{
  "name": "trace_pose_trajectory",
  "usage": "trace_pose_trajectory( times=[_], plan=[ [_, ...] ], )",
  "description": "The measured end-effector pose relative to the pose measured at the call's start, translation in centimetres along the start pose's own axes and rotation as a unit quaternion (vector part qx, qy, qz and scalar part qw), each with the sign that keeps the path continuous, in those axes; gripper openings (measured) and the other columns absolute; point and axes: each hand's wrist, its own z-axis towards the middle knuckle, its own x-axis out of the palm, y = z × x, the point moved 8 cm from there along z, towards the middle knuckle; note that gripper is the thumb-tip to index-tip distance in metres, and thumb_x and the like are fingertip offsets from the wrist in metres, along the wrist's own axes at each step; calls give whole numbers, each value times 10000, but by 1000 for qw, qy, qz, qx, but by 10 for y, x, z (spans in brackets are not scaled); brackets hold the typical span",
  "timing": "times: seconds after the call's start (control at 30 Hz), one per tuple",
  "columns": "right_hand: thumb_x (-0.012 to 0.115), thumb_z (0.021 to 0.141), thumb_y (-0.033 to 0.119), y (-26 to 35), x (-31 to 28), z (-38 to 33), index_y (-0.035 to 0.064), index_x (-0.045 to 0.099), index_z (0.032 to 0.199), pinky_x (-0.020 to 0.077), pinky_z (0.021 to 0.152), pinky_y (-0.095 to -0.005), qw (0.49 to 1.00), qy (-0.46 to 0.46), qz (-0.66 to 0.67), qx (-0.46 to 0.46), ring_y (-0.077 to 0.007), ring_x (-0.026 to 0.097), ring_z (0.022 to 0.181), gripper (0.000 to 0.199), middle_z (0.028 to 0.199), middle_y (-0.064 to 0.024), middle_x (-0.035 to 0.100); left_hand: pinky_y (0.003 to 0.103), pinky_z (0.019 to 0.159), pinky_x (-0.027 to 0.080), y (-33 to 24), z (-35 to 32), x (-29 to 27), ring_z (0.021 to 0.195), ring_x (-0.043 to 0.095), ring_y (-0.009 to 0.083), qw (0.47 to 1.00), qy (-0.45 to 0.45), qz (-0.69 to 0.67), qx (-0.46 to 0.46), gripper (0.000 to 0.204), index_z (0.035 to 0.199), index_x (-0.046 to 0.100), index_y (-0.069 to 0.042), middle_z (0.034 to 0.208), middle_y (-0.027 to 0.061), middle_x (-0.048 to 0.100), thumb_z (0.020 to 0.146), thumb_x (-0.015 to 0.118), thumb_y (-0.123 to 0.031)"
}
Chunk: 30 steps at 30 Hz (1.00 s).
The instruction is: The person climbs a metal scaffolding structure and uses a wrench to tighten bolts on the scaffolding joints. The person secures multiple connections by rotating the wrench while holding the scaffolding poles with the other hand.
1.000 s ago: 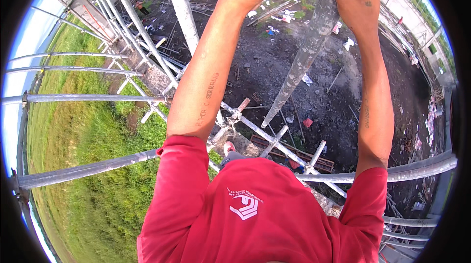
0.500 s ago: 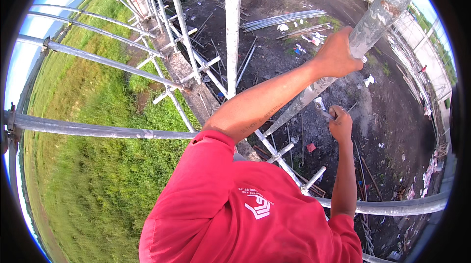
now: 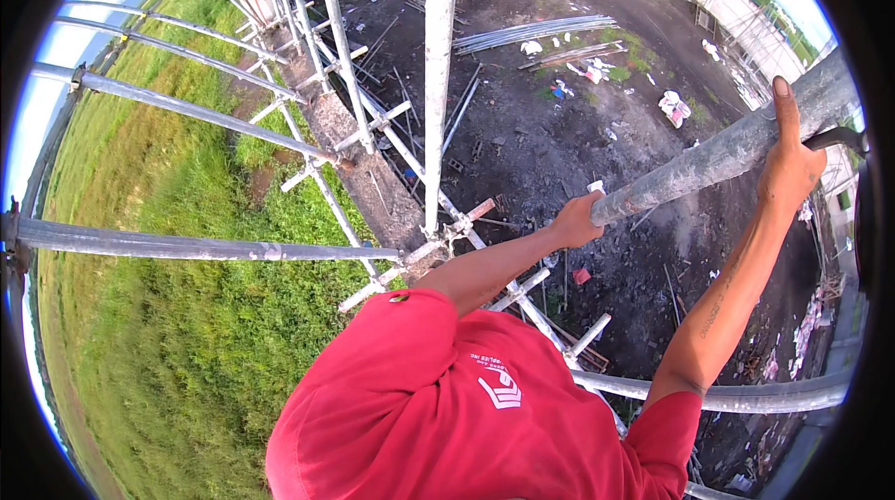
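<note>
A thick grey scaffold pipe slants from the middle up to the right rim. My left hand is closed round its lower end; a small white patch just past the fingers cannot be made out. Farther up, my right hand grips the same pipe from beneath, thumb stretched up along its side and fingers mostly hidden. Beside that hand a dark curved bar juts toward the rim; whether it is the wrench or a fixed part I cannot tell.
An upright pipe stands ahead of me. Horizontal pipes cross at left, and another rail passes under my right arm. Far below are a concrete beam, green grass and dark ground with loose pipes and scraps.
The pipe has tilted over to the right. My left hand has come down and nearer, at its lower end. My right hand, earlier holding a wrench low down, has risen to the pipe's upper part.
</note>
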Motion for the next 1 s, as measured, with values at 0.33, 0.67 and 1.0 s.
trace_pose_trajectory(
  times=[0.33,0.67,1.0],
  plan=[
    [865,797,155,-111,52,-154,-64,592,1135,498,841,-351,978,128,162,29,-198,614,943,487,1032,-122,663,413,1014,515,-284,103,-150,1198,630,308,952,36,-168,254,875,1296,537,93,1240,269,633,830,731,-621],
    [815,806,266,-209,102,-311,-1,710,952,507,707,-437,911,401,-78,-55,-372,638,808,322,925,-174,651,388,834,545,-312,75,-120,912,690,249,981,-55,-48,180,581,1105,621,88,968,214,710,701,788,-296],
    [572,1012,517,-149,14,-141,-69,606,1328,224,517,-240,964,157,178,118,-16,336,581,666,664,97,360,360,874,518,-89,15,-43,931,658,164,995,19,-93,-8,457,1169,638,-10,1009,99,716,775,798,-176]
  ],
)
